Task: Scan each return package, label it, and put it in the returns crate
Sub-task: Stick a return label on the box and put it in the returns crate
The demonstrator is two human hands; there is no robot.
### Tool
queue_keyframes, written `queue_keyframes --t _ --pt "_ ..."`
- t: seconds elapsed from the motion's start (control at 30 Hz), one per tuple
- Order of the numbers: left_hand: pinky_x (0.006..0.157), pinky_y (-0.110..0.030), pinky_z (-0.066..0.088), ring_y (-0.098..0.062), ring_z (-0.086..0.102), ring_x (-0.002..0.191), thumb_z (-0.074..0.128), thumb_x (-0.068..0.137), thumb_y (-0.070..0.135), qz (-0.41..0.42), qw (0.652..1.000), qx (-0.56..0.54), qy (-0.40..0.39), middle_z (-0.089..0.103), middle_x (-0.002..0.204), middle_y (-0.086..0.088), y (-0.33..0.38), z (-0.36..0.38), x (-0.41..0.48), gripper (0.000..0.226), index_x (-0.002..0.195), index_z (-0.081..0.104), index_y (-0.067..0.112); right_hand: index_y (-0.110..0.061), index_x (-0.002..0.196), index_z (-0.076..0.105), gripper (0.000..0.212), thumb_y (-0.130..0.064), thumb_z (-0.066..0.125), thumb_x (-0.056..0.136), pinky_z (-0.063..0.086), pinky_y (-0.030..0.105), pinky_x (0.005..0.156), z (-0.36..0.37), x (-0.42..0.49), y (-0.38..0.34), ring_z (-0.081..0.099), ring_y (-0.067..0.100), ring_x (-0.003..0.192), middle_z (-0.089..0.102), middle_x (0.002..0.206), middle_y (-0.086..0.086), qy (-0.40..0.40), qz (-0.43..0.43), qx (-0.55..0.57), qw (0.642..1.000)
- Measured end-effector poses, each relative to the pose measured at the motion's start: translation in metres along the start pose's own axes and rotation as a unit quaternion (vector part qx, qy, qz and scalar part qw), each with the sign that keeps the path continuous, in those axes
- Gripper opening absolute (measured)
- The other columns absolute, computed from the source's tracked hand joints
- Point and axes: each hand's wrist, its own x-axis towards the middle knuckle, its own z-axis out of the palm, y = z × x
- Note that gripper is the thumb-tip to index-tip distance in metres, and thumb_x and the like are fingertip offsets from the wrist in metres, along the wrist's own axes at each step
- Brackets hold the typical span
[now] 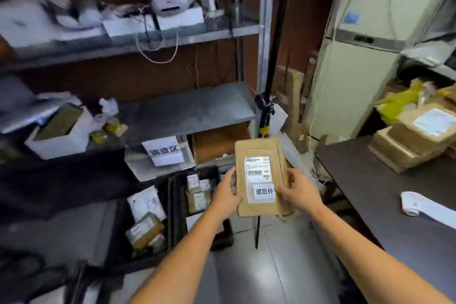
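The brown paper package [261, 148] was held up at the middle of the view, above the floor [259, 266] and just to the right of the black returns crate [172, 205]. The left hand [225, 195] gripped its left edge with the thumb on the front. The right hand [299, 191] pinched the right edge, its thumb just beside the white return sticker [264, 192]. That sticker sat below the printed shipping label [257, 170], so labelling looked done for this package; whether it had been scanned could not be told. What appeared to be left was lowering it into the crate, where several packed parcels [145, 229] already lay, some of them blurred. More brown parcels [404, 141] were stacked on the dark table [385, 195] at the right, probably waiting their turn, with a roll of labels [410, 205] near the table's front edge. The way leftward and down to the crate seemed open, though a metal shelf [187, 111] with a paper sign [164, 152] overhung the crate's far side. A black pole [274, 57] stood close behind the package, so the move would need to stay low and forward of both.
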Motion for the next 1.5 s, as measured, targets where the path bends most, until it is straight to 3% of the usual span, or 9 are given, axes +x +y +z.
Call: queue_keyframes --t 0.13,0.23,0.37,0.5,0.63,0.7,0.97,1.13,1.5 --pt "0.095 -0.031 0.053 -0.004 0.056 0.115 0.073 0.082 0.012 -0.035 0.999 -0.008 0.024 0.058 0.130 0.011 -0.067 -0.082 0.011 0.080 0.143 0.033 0.045 -0.020 0.135 0.047 0.065 -0.039 0.075 0.080 0.049 0.035 0.085 0.073 0.009 -0.069 0.061 0.025 0.108 0.064 0.122 0.006 -0.036 -0.026 0.000 0.999" --pt "0.076 -0.011 0.051 -0.008 0.054 0.113 0.065 0.087 0.000 -0.064 0.997 -0.036 0.034 0.052 0.128 0.008 -0.098 -0.123 0.012 0.075 0.145 0.034 0.036 -0.018 0.136 0.046 0.065 -0.036 0.076 0.081 0.050 0.034 0.084 0.116 0.016 -0.102 0.060 0.025 0.109 0.063 0.122 0.005 -0.070 -0.033 0.001 0.997" --pt "0.066 -0.009 0.050 -0.014 0.055 0.110 0.060 0.089 -0.005 -0.082 0.994 -0.051 0.047 0.052 0.127 0.002 -0.135 -0.152 0.022 0.077 0.148 0.030 0.034 -0.017 0.140 0.043 0.067 -0.032 0.075 0.084 0.048 0.033 0.088 0.157 0.035 -0.127 0.059 0.023 0.110 0.061 0.126 0.006 -0.108 -0.030 -0.008 0.994" --pt "0.089 -0.026 0.053 -0.018 0.054 0.119 0.062 0.088 -0.003 -0.122 0.989 -0.061 0.063 0.052 0.134 -0.004 -0.171 -0.163 0.050 0.078 0.149 0.030 0.034 -0.022 0.141 0.040 0.069 -0.038 0.075 0.083 0.053 0.038 0.091 0.196 0.074 -0.131 0.060 0.024 0.108 0.060 0.127 0.007 -0.147 -0.018 -0.023 0.989" --pt "0.076 -0.013 0.049 -0.015 0.053 0.112 0.061 0.088 -0.003 -0.161 0.982 -0.059 0.080 0.052 0.129 -0.004 -0.208 -0.167 0.089 0.075 0.148 0.030 0.030 -0.027 0.142 0.038 0.072 -0.039 0.075 0.082 0.056 0.044 0.090 0.246 0.127 -0.124 0.063 0.023 0.104 0.062 0.122 0.006 -0.195 -0.016 -0.021 0.980" --pt "0.083 -0.016 0.046 -0.011 0.051 0.109 0.062 0.088 -0.001 -0.180 0.977 -0.059 0.093 0.052 0.125 0.001 -0.230 -0.171 0.112 0.074 0.147 0.031 0.031 -0.027 0.142 0.037 0.071 -0.041 0.073 0.083 0.056 0.044 0.088 0.274 0.154 -0.120 0.062 0.023 0.104 0.061 0.122 0.004 -0.217 -0.023 -0.027 0.975" --pt "0.100 -0.040 0.047 -0.021 0.054 0.117 0.065 0.087 0.003 -0.236 0.964 -0.032 0.115 0.056 0.119 -0.004 -0.419 -0.155 0.246 0.074 0.147 0.033 0.033 -0.029 0.141 0.036 0.067 -0.043 0.070 0.085 0.055 0.040 0.091 0.465 0.277 -0.050 0.061 0.024 0.110 0.060 0.126 -0.001 -0.257 -0.021 -0.030 0.966" --pt "0.095 -0.052 0.050 -0.024 0.054 0.116 0.068 0.086 0.008 -0.221 0.969 -0.027 0.105 0.055 0.123 -0.007 -0.576 -0.123 0.344 0.076 0.146 0.033 0.038 -0.031 0.139 0.040 0.066 -0.044 0.071 0.083 0.052 0.038 0.093 0.604 0.355 0.024 0.061 0.024 0.109 0.060 0.126 0.001 -0.239 -0.013 -0.033 0.970" --pt "0.084 -0.037 0.053 -0.022 0.060 0.108 0.062 0.086 0.000 -0.201 0.973 -0.045 0.101 0.058 0.122 -0.008 -0.791 -0.059 0.486 0.075 0.147 0.034 0.034 -0.025 0.146 0.037 0.075 -0.041 0.073 0.081 0.049 0.037 0.097 0.806 0.471 0.147 0.060 0.027 0.113 0.062 0.125 0.006 -0.209 -0.003 -0.066 0.976"
